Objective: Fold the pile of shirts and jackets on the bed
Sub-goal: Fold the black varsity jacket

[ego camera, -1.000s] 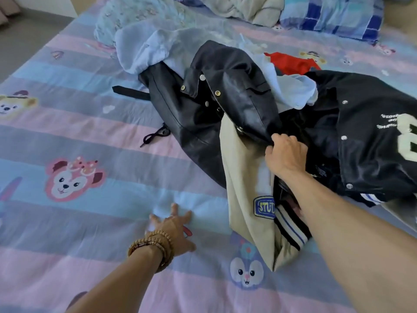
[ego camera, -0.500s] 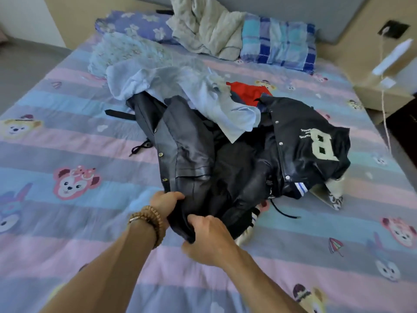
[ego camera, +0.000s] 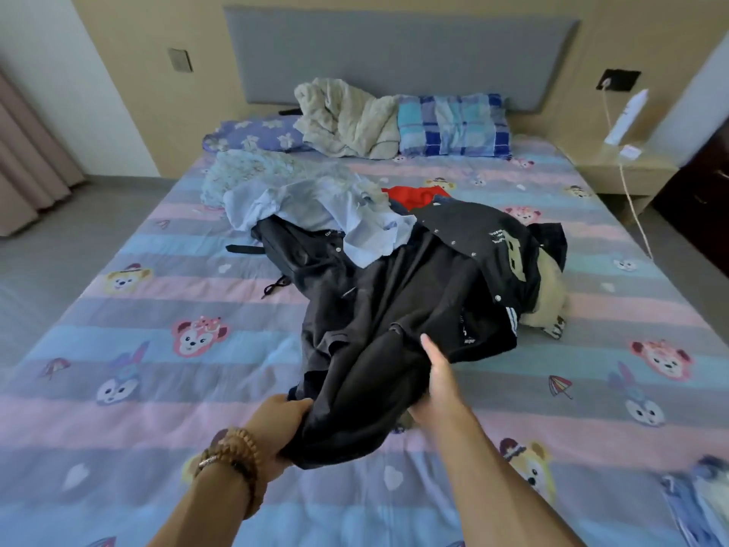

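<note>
Grip: left hand [ego camera: 276, 422] and right hand [ego camera: 440, 382] both holding black jacket [ego camera: 374, 349]; its white print unreadable.

A second ago the left hand [ego camera: 276, 426] lies flat on the bedspread [ego camera: 118, 388] and the right hand [ego camera: 438, 382] pinches cloth up in the pile [ego camera: 394, 246]; now both grip the near end of a black garment [ego camera: 378, 349], the left bunching its lower left edge, the right holding its right side with the thumb on top. That garment is now drawn out of the heap toward the person and hangs stretched between the hands. The tan jacket [ego camera: 550, 294], earlier draped at the pile's near front, now shows only at its far right edge, under the black jacket with the pale emblem [ego camera: 489, 246].
</note>
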Available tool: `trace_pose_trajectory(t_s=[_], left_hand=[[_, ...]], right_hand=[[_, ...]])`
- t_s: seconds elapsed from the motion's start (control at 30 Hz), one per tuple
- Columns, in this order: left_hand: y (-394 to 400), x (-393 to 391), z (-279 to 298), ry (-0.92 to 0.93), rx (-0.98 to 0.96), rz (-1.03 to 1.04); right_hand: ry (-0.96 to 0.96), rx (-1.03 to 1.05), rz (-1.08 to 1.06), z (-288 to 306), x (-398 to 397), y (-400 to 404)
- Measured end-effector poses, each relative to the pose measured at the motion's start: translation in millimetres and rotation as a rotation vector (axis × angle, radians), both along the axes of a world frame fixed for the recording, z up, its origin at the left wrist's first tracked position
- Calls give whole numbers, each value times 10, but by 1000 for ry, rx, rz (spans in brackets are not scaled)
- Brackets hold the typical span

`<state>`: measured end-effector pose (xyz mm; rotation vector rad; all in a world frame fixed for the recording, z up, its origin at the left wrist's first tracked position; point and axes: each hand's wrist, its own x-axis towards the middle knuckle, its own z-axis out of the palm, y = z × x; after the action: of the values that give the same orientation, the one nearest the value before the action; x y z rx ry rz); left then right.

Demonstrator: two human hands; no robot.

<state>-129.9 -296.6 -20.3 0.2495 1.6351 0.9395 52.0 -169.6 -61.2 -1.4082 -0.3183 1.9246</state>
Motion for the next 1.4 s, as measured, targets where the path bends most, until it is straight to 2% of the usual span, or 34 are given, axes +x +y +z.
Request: trace_pose_trajectory(t_s=[0.07,0.13,0.2,0.27,0.33,0.37,0.43,0.5,0.57,0.67,0.77,0.9,0.97,1.03,1.1,1.13,1.2,1.27,1.33,1.37,1.4], left_hand=[[-155,-9,21,155,-64,-103],[-286,-9,62,363,-171,-340],[-350,39,205,550,-233,-493],[-338,84,417,765,-120,-471],[-191,145,665,924,93,-423],[-85,194,810,994,208,-463],[152,369,1053,1129,404,-710],[299,768,1353,1270,539,-1132],[322,1134,1452,1292,619,-1487],[264,1504,1369,1328,730,-1604],[148,1730,1382,1347,800,-1611],[53,1868,1882,1288,902,-1501],[28,1817,2214,1428,981,-1422],[1,1726,2521,1644,1065,-1368],[-90,1598,2755,1726,1090,-1308],[-131,1529,2830,1694,1063,-1277],[-240,1337,3055,1509,938,-1247],[-258,1153,3156,1124,760,-1233],[-255,925,3185,543,618,-1113],[-253,836,3135,349,574,-1046],[-264,755,3075,264,562,-1021]], right_hand=[[-167,94,14,76,-80,129],[-401,293,58,445,-61,128],[-625,537,293,938,44,-4],[-830,749,655,1268,218,-158],[-1016,813,992,1561,421,-306],[-1115,820,1130,1729,536,-395],[-1280,799,1342,1978,694,-555],[-1367,798,1459,2212,864,-747],[-1469,783,1535,2382,1007,-941],[-1588,712,1471,2481,1384,-1170],[-1695,637,1182,2480,1806,-1267],[-1999,632,820,2509,2144,-1317],[-2110,682,665,2614,2152,-1257],[-2148,746,545,2797,2042,-1162],[-2180,834,442,3045,1862,-1036],[-2173,895,394,3177,1762,-958],[-2133,1026,326,3471,1509,-844],[-2098,1131,279,3718,1273,-797],[-2053,1245,239,3908,1033,-806],[-2031,1302,219,3974,939,-833],[-2000,1356,203,4047,831,-870]])
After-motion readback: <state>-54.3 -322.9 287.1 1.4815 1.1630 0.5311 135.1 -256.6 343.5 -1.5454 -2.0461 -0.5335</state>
